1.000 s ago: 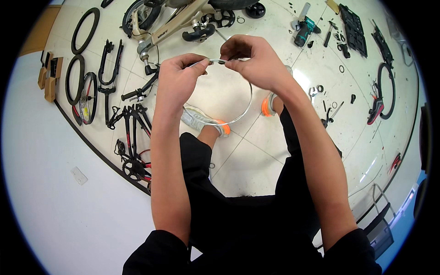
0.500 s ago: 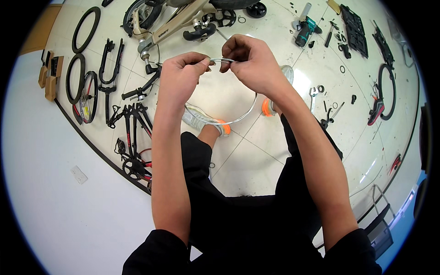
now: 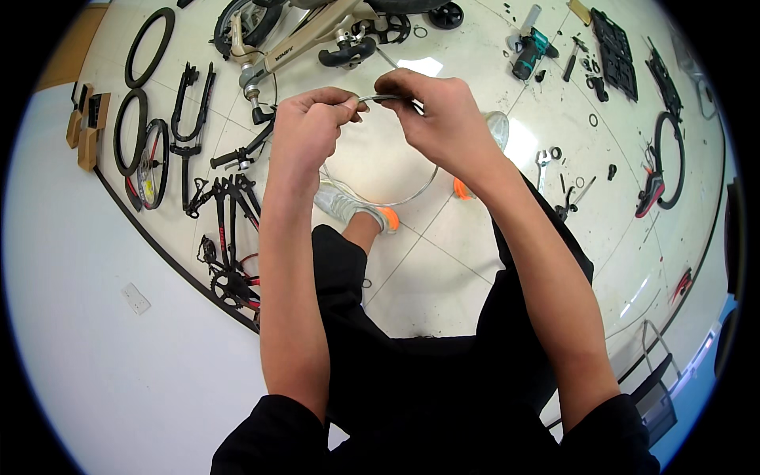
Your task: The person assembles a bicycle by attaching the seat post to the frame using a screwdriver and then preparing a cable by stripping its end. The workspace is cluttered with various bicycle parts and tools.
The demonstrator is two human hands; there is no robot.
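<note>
A thin silver cable, coiled into a loop, is held up between my hands, with its lower curve hanging above my left shoe. My left hand pinches the coil's top between thumb and fingers. Close by on the right, my right hand has its fingers curled over the same stretch of cable, hiding part of it. A short gap of bare cable shows between the two hands.
Beyond my hands a beige bicycle lies on the tiled floor. To the left are tyres, a black fork and a black-red frame. Rightward lie a drill, a hammer, a wrench and a tool case.
My right hand has turned and its fingers have closed further over the coil. The loop's lower curve has risen slightly; my left hand has shifted a little left.
</note>
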